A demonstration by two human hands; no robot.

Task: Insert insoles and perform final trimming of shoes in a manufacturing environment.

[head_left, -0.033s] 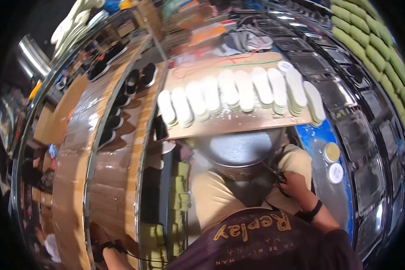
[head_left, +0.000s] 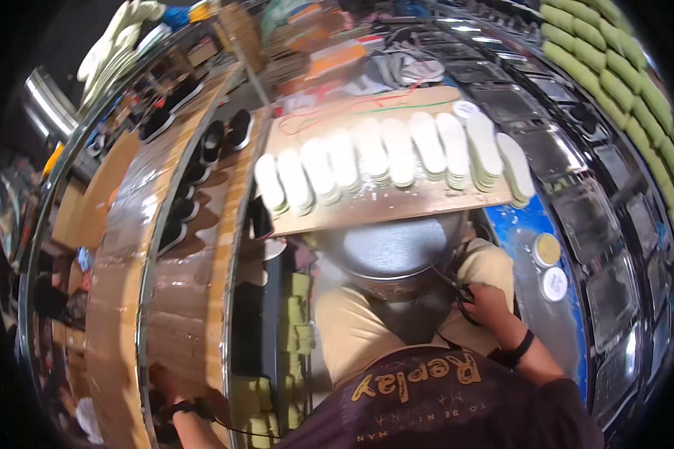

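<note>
My right hand (head_left: 487,303) is closed beside my right knee, on a small dark thing (head_left: 466,293) whose kind I cannot make out. Just ahead of it, between my knees, is a round dark basin-like vessel (head_left: 386,251) with a shiny grey top. At the lower left, my left hand (head_left: 165,383) reaches onto the wooden shelf (head_left: 183,314); its fingers are lost in shadow among dark shapes. Beyond the vessel, a board (head_left: 337,217) bears a row of stacked white insoles (head_left: 371,150) with greenish lower layers.
Black shoes (head_left: 174,232) stand along the left shelf, behind a metal rail (head_left: 228,299). Green padded pieces (head_left: 298,314) lie stacked below it. To my right are two round lidded tins (head_left: 554,284) on a blue surface and black trays (head_left: 614,280). Green bundles (head_left: 591,37) are piled at far right.
The whole view has shifted slightly, with the board and shelves a little further left. Both hands stay in nearly the same places.
</note>
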